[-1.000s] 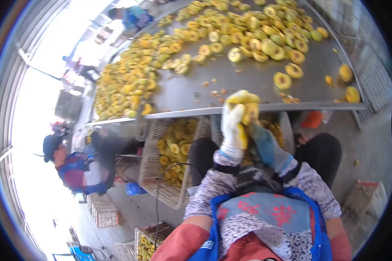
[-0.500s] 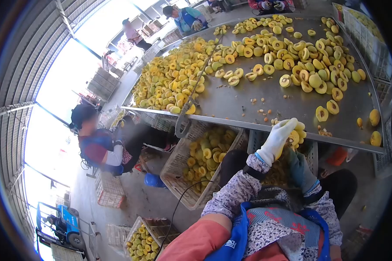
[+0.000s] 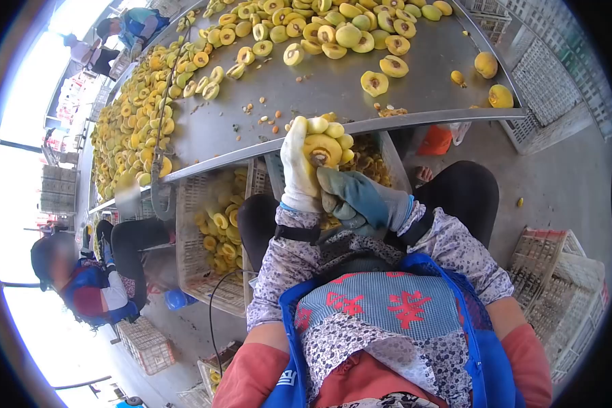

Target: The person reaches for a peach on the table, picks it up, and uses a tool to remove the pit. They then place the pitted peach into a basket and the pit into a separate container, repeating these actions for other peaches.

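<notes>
My left hand (image 3: 298, 166), in a white glove with yellow-stained fingers, is wrapped around a yellow peach half (image 3: 323, 149). The cut face of the fruit is toward me, with a brown hollow at its centre. My right hand (image 3: 362, 198), in a blue-grey glove, is closed just below and right of the fruit, its thumb side close to the cut face. Whatever its curled fingers hold is hidden. Both hands are above a crate of peach pieces (image 3: 368, 160), just in front of the metal table's edge (image 3: 415, 121).
Peach halves (image 3: 132, 129) are heaped on the table's left, more along its far side. Pits and scraps (image 3: 264, 119) lie near the front edge. A crate (image 3: 187, 234) of peaches stands left of my knees. A co-worker (image 3: 92, 279) sits farther left; stacked crates (image 3: 557, 299) stand at right.
My view has swung right and down. My right hand has come up from below to the peach half, which now shows its cut face in my left hand.
</notes>
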Available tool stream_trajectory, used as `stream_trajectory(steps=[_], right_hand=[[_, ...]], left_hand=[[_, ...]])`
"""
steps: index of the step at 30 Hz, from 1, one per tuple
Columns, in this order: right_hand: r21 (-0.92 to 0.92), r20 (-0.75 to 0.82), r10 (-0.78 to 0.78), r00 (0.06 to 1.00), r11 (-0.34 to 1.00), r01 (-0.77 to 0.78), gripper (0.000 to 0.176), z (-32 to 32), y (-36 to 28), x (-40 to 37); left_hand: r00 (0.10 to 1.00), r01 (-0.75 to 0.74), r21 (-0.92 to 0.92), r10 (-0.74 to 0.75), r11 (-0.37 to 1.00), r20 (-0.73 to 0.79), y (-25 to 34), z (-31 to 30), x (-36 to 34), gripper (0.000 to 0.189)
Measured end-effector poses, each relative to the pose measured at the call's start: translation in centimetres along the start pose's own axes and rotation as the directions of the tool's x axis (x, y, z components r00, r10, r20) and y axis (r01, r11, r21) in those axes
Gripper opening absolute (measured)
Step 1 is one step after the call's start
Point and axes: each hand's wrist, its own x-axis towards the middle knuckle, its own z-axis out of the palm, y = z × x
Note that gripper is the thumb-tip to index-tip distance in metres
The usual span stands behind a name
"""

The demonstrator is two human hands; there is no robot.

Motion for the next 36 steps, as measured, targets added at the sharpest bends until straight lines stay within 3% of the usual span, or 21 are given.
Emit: stream_trajectory(steps=[1, 2, 3, 4, 5, 7, 9, 11, 12, 14, 15, 17, 19, 21, 22, 23, 26, 27, 29, 33, 36], right_hand=[[-0.005, 0.000, 0.002, 1.000, 1.000, -0.002, 0.041, -0.6, 0.8, 0.8], [-0.367, 0.016, -0.391, 0.920, 0.854, 0.369, 0.045, -1.6, 2.5, 2.4], [-0.641, 0.175, -0.691, 0.701, 0.461, 0.614, 0.049, -1.4, 2.9, 2.9], [-0.638, -0.012, -0.511, 0.859, 0.666, 0.387, 0.046, -1.6, 2.8, 2.7], [-0.633, -0.008, -0.510, 0.860, 0.669, 0.390, 0.046, -1.9, 3.4, 3.3], [-0.791, 0.068, -0.564, 0.823, 0.473, 0.389, 0.044, -3.4, 5.3, 4.6], [-0.857, 0.001, -0.432, 0.902, 0.465, 0.224, 0.044, -3.4, 4.8, 3.2], [-0.964, -0.177, -0.321, 0.931, 0.246, -0.099, 0.044, -4.3, 4.6, 3.0], [-0.946, -0.223, -0.455, 0.862, 0.315, -0.079, 0.042, -4.6, 5.4, 3.3], [-0.932, -0.284, -0.526, 0.802, 0.348, -0.101, 0.042, -4.5, 3.9, 2.8], [-0.917, -0.327, -0.567, 0.756, 0.385, -0.107, 0.041, -4.3, 3.7, 2.5], [-0.928, -0.303, -0.659, 0.688, 0.368, -0.057, 0.040, -4.9, 4.5, 3.2], [-0.942, -0.273, -0.678, 0.682, 0.334, -0.045, 0.039, -4.2, 4.0, 2.7], [-0.956, -0.225, -0.724, 0.652, 0.292, -0.005, 0.037, -4.6, 4.7, 2.8], [-0.957, -0.221, -0.717, 0.661, 0.289, -0.007, 0.036, -4.8, 4.9, 2.7], [-0.959, -0.216, -0.713, 0.667, 0.285, -0.007, 0.034, -5.0, 4.9, 2.7], [-0.944, -0.264, -0.647, 0.716, 0.325, -0.054, 0.041, -5.3, 4.3, 1.4], [-0.949, -0.255, -0.659, 0.708, 0.313, -0.051, 0.041, -5.3, 3.9, 1.2], [-0.933, -0.329, -0.552, 0.766, 0.314, -0.174, 0.041, -5.2, 3.3, 0.8], [-0.959, -0.251, -0.589, 0.768, 0.259, -0.115, 0.040, -4.6, 3.1, 0.8], [-0.951, -0.284, -0.675, 0.681, 0.287, -0.113, 0.031, -5.2, 3.8, 1.7]], left_hand=[[0.995, -0.047, 0.068, 0.053, 0.997, -0.083, 0.1, 0.1, -0.1, 0.033], [0.997, -0.039, 0.066, 0.044, 0.997, -0.069, 0.1, -0.5, -0.2, 0.029], [0.996, -0.042, 0.067, 0.047, 0.997, -0.073, 0.1, -0.5, -0.5, 0.029], [0.994, -0.032, -0.027, 0.028, 0.999, -0.109, 0.3, -0.6, -0.8, 0.027], [0.989, -0.023, -0.119, 0.006, 0.993, -0.144, 0.5, -0.7, -1.1, 0.026], [0.999, -0.018, -0.314, 0.007, 0.949, -0.034, 1.1, -4.0, -0.4, 0.019], [0.986, -0.165, -0.318, 0.156, 0.934, -0.053, 4.0, -7.0, -0.5, 0.015], [0.904, -0.343, 0.036, 0.340, 0.939, -0.258, 7.3, -10.3, -2.8, 0.019], [0.896, -0.320, 0.126, 0.343, 0.939, -0.282, 9.4, -12.4, -4.0, 0.024], [0.715, -0.126, 0.799, 0.612, 0.588, -0.338, 12.2, -18.1, -4.5, 0.034], [0.625, 0.034, 0.862, 0.662, 0.506, -0.414, 12.7, -17.0, -4.9, 0.033], [0.546, -0.035, 0.971, 0.818, 0.238, -0.181, 12.7, -17.0, -2.7, 0.034], [0.663, -0.159, 0.984, 0.747, 0.085, 0.043, 9.8, -8.8, 0.3, 0.039], [0.867, -0.259, 0.904, 0.495, 0.340, 0.062, 5.5, -3.6, 4.6, 0.042], [0.744, -0.364, 0.885, 0.481, -0.291, 0.464, 3.2, -3.7, 7.5, 0.049], [0.808, -0.286, 0.955, 0.515, -0.081, 0.286, 0.5, 0.0, 9.0, 0.057], [0.944, -0.193, 0.971, 0.242, -0.142, 0.223, -3.9, 4.1, 13.3, 0.067], [0.952, -0.220, 0.937, 0.152, -0.273, 0.267, -5.2, 4.4, 13.7, 0.061], [0.870, -0.438, 0.865, 0.125, -0.245, 0.476, -5.7, 4.0, 14.1, 0.054], [0.876, -0.454, 0.868, 0.075, -0.201, 0.476, -3.7, 2.9, 13.3, 0.046], [0.943, -0.322, 0.716, 0.142, 0.619, 0.302, -1.4, 0.5, 11.3, 0.032]])
